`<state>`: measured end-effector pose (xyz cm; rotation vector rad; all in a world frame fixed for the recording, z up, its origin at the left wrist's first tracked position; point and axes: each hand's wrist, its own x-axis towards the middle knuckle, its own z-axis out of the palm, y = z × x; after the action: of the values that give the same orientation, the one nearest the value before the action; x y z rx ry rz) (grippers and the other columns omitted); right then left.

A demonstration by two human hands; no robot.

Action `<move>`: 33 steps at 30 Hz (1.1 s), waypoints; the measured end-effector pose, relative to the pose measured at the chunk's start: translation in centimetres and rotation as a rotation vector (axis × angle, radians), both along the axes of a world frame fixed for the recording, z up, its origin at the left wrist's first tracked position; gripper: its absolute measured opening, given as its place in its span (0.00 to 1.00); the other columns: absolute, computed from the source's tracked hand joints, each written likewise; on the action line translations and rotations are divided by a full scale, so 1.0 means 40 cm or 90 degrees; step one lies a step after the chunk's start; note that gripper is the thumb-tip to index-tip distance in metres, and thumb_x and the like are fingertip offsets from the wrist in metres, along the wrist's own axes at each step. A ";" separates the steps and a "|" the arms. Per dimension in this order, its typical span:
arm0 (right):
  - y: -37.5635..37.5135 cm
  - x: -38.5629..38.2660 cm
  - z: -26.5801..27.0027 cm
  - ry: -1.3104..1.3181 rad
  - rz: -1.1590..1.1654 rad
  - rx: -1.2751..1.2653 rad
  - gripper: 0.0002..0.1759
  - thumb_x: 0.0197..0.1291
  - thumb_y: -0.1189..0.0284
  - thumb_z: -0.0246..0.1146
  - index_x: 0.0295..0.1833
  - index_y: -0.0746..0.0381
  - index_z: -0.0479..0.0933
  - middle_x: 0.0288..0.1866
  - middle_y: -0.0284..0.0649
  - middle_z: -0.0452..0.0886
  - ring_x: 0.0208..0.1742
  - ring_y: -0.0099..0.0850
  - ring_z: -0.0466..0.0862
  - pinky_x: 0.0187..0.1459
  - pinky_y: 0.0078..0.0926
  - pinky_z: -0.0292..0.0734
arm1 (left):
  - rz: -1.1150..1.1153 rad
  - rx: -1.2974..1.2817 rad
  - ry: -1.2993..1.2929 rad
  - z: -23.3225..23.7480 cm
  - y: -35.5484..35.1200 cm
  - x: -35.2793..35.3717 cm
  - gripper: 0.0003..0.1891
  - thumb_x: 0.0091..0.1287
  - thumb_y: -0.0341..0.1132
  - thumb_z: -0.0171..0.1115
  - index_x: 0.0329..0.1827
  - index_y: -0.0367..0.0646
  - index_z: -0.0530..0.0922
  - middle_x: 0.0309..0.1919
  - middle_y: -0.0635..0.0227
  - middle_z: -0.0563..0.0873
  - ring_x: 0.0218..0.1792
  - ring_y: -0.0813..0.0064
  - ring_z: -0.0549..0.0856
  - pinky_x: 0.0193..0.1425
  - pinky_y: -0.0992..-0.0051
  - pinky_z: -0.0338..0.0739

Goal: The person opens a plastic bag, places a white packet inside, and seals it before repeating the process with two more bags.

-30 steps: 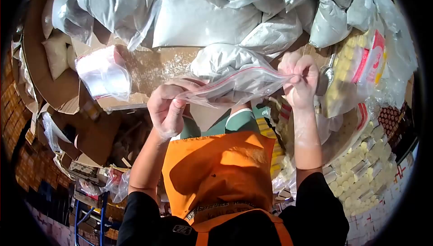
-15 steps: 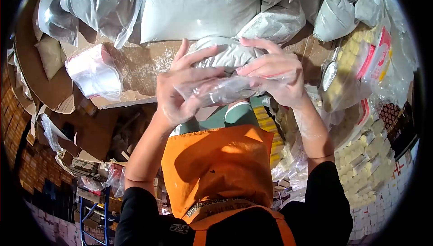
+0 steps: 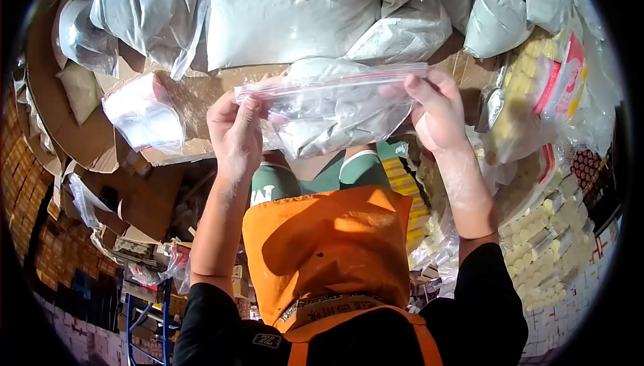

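Note:
A clear zip bag (image 3: 322, 114) with a red line along its top edge is stretched between my two hands, above the cardboard's front edge. My left hand (image 3: 235, 128) pinches its left top corner, thumb in front. The right top corner is between the thumb and fingers of my right hand (image 3: 436, 111). Behind and partly seen through the clear plastic lies a filled bag of pale grey material (image 3: 329, 67). Whether the zip is closed cannot be made out.
Large filled pale bags (image 3: 288, 24) line the back of the cardboard (image 3: 194, 94). A stack of clear plastic bags (image 3: 144, 111) lies left. At right are bags of yellowish pieces (image 3: 530, 97); a blue metal frame (image 3: 147, 326) stands lower left.
My hands have moved apart and now hold the clear bag's top edge stretched out. Before, the bag was bunched between them, lower down, with the fingers spread over it.

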<state>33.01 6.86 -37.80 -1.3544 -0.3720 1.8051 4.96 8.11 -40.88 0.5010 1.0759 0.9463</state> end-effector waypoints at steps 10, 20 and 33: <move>-0.001 -0.006 -0.018 -0.045 -0.122 -0.049 0.10 0.64 0.71 0.63 0.41 0.68 0.82 0.34 0.39 0.84 0.33 0.25 0.83 0.43 0.22 0.75 | 0.091 0.005 0.022 -0.002 -0.003 0.016 0.06 0.71 0.27 0.56 0.35 0.34 0.78 0.37 0.63 0.84 0.43 0.79 0.81 0.72 0.63 0.65; 0.017 -0.016 -0.035 -0.206 -0.084 0.117 0.04 0.62 0.77 0.62 0.36 0.67 0.79 0.27 0.35 0.83 0.27 0.19 0.81 0.35 0.16 0.77 | 0.153 -0.095 0.071 0.012 -0.002 0.049 0.08 0.71 0.25 0.55 0.31 0.39 0.74 0.30 0.73 0.79 0.29 0.87 0.72 0.38 0.85 0.69; 0.069 -0.037 -0.003 -0.244 0.040 0.194 0.07 0.63 0.76 0.62 0.39 0.71 0.81 0.31 0.34 0.83 0.32 0.16 0.79 0.37 0.14 0.74 | -0.472 0.457 0.564 0.180 0.198 0.164 0.19 0.54 0.26 0.64 0.51 0.34 0.80 0.47 0.55 0.86 0.49 0.61 0.84 0.58 0.65 0.75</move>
<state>31.54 9.61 -37.93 -1.4756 -0.8650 1.4577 11.52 16.04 -33.68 1.8919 1.1354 0.3818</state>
